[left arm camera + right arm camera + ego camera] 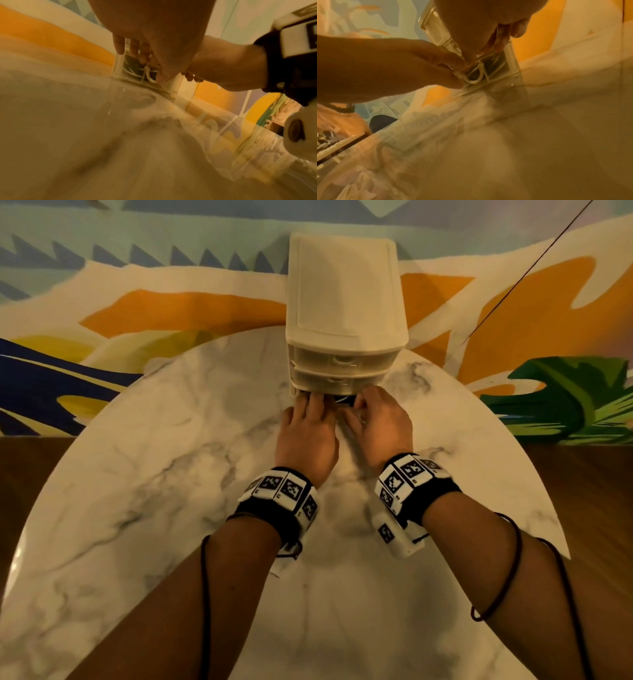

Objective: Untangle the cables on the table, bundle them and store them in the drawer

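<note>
A white three-drawer unit (346, 302) stands at the far side of the round marble table (171, 474). Its bottom drawer (339, 402) is pulled out a little, and dark cables (344, 399) lie inside. They also show through the clear drawer front (132, 65) (493, 63). My left hand (317, 402) holds the drawer's left part, fingers (133, 47) over the top edge and thumb near the white handle (149, 77). My right hand (363, 405) grips the right part, fingers (498, 36) curled over the edge beside the handle (476, 78).
The two upper drawers (339, 361) are closed. A painted wall (171, 285) rises right behind the table. A thin dark cord (531, 268) runs diagonally at the upper right. Wooden floor (582, 474) shows on both sides of the table.
</note>
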